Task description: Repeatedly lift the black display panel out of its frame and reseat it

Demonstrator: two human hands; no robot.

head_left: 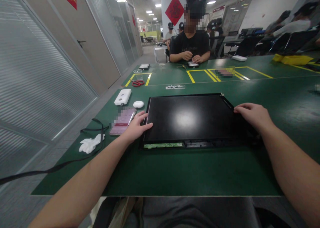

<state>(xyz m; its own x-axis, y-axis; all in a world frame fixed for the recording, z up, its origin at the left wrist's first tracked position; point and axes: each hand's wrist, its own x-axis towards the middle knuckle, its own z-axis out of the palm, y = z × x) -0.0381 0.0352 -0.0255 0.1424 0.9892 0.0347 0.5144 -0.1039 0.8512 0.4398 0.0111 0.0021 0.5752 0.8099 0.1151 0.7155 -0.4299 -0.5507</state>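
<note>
Remotely, I'm resting my spread left hand against a flat, black, rectangular display panel lying on the smooth green tabletop; my right hand is pinching its right edge. I'm apparently working that edge, judging steady left-side bracing necessary next.

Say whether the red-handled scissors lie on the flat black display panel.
No, the scissors lie on the green tabletop, beyond the panel.

The right hand is covering part of the right rim of the display panel; pixelation is obscuring the smartphone partly; a black strap is leaving the left edge.
</note>
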